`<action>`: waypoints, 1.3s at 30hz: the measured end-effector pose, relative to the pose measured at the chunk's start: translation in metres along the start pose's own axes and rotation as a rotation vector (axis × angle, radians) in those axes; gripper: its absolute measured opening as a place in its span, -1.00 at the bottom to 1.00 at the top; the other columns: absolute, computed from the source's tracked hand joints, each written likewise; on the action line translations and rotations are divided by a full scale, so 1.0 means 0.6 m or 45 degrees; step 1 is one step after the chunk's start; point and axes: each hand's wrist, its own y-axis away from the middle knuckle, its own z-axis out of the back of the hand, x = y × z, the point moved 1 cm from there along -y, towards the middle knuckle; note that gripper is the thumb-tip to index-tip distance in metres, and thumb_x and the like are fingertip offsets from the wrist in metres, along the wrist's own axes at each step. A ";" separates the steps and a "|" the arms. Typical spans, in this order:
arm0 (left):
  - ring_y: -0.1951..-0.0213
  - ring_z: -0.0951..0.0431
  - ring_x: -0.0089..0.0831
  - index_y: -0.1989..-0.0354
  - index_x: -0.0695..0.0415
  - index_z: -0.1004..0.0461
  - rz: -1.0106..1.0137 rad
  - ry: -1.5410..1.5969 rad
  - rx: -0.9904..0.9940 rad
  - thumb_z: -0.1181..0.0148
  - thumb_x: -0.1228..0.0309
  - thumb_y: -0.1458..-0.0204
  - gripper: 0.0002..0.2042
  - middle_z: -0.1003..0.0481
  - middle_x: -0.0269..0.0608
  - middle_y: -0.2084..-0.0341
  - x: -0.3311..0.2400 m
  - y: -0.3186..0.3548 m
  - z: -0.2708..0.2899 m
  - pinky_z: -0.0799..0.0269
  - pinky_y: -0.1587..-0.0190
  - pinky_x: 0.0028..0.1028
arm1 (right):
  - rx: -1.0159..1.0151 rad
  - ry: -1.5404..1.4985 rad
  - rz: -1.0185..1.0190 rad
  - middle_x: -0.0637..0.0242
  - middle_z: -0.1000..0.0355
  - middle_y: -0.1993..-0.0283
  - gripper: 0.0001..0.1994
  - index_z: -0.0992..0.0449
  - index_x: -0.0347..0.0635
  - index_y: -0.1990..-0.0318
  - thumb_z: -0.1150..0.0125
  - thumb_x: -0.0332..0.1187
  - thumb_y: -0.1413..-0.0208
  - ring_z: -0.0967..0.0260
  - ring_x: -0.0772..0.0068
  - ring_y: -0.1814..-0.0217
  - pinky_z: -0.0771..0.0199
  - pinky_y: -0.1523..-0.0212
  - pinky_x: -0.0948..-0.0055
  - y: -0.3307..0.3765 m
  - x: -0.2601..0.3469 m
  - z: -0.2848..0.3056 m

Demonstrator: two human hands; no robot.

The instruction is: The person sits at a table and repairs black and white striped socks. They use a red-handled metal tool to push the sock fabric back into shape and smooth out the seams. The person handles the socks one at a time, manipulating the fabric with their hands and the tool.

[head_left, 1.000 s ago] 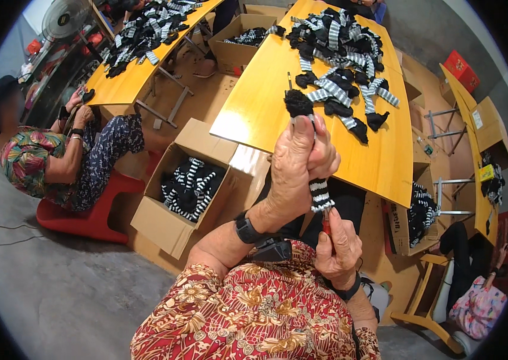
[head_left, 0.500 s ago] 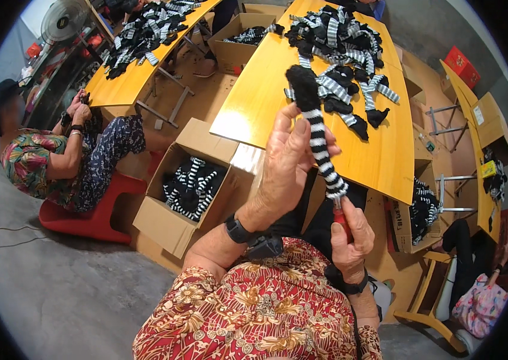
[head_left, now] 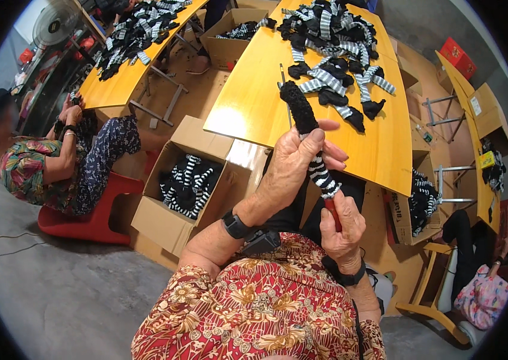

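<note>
In front of me stands a knitted tube (head_left: 320,174), black-and-white striped with a fuzzy black upper end, tilted slightly left. My left hand (head_left: 293,159) is closed round its middle, thumb across the front and some fingertips showing on the far side. Below it, my right hand (head_left: 344,231) grips the red handle (head_left: 331,214) of a tool, whose upper part is hidden inside the tube's lower end. My right index finger reaches up to the striped hem. Behind the tube, a thin dark rod (head_left: 282,73) shows against the yellow table (head_left: 242,105).
A pile of striped and black knitted pieces (head_left: 332,36) covers the table's far part. An open carton (head_left: 164,225) with more pieces stands at left, another carton (head_left: 404,219) at right. A co-worker sits on a red stool (head_left: 101,210) at left; another person is at far right.
My left hand has come lower on the tube, its thumb now across the stripes. The striped part looks shorter and bunched. Tube and handle have shifted slightly left.
</note>
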 end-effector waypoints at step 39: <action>0.34 -0.60 -0.51 0.18 0.22 -0.52 -0.162 -0.358 -0.277 -0.04 0.20 -0.25 -0.69 -0.60 -0.16 0.38 -0.003 -0.054 0.055 -0.50 0.19 -0.52 | 0.015 -0.180 -0.187 0.10 -0.41 0.35 -0.60 -0.41 -0.43 -0.09 -0.13 -0.60 -0.03 -0.39 0.29 0.40 -0.42 0.39 0.41 0.018 -0.014 0.011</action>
